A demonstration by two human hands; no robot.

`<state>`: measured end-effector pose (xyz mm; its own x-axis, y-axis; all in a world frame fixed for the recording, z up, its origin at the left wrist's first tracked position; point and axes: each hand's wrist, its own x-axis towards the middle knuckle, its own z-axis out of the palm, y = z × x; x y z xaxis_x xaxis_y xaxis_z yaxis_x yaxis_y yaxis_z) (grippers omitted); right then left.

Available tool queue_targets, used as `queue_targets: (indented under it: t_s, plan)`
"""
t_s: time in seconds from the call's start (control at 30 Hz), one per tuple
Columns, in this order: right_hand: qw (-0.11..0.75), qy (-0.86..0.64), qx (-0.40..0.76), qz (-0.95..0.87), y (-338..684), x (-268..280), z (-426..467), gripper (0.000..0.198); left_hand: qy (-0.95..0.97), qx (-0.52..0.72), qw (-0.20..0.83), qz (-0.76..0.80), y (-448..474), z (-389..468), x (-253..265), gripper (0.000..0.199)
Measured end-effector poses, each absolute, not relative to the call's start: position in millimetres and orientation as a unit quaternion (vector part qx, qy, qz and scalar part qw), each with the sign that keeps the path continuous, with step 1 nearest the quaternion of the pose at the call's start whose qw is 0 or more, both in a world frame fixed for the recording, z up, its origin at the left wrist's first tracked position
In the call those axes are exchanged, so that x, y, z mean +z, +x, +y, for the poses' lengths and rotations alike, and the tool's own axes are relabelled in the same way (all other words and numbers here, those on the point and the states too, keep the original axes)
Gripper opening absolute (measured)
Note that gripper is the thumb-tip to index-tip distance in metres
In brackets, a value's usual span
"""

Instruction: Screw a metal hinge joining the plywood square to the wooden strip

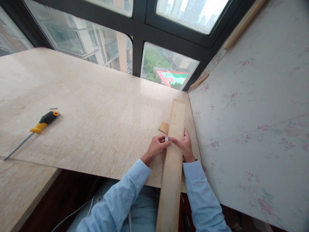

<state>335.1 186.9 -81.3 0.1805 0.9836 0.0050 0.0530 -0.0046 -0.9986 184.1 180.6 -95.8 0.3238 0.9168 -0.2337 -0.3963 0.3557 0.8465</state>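
Observation:
A long pale board [174, 167] lies across the marble sill and juts over its near edge toward my body. My left hand [156, 145] is closed at the board's left side, pinching a small silvery metal piece [166, 139] with dark holes. From the other side, my right hand [183, 144] grips the board, its thumb reaching over the top to the metal piece and its fingers partly hidden behind the board. A tan flat scrap [163, 127] sits just beyond my left hand, against the board.
A yellow-and-black screwdriver [45, 121] rests far left, near a small dark sliver [53, 108]. The wallpapered wall [251, 129] rises close to my right. Dark window frames [138, 42] stand behind the sill [103, 106]. A white cord [72, 212] hangs below the edge.

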Motion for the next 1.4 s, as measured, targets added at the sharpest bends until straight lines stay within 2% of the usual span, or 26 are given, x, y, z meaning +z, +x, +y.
queue_targets:
  t_s: [0.63, 0.83, 1.07, 1.4]
  plan:
    - [0.528, -0.559, 0.443, -0.461, 332.2, -77.5, 184.1, 0.074, 0.354, 0.428, 0.732, 0.395, 182.5, 182.6, -92.2, 0.032]
    - [0.55, -0.533, 0.481, -0.428, 330.6, -78.7, 182.4, 0.068, 0.341, 0.436, 0.74, 0.383, 182.5, 183.2, -92.0, 0.029]
    - [0.571, -0.521, 0.49, -0.403, 334.8, -87.4, 187.9, 0.062, 0.333, 0.428, 0.752, 0.373, 182.0, 183.7, -93.4, 0.033]
    - [0.564, -0.539, 0.489, -0.391, 332.9, -86.2, 188.7, 0.073, 0.333, 0.432, 0.757, 0.36, 183.8, 183.8, -97.9, 0.032]
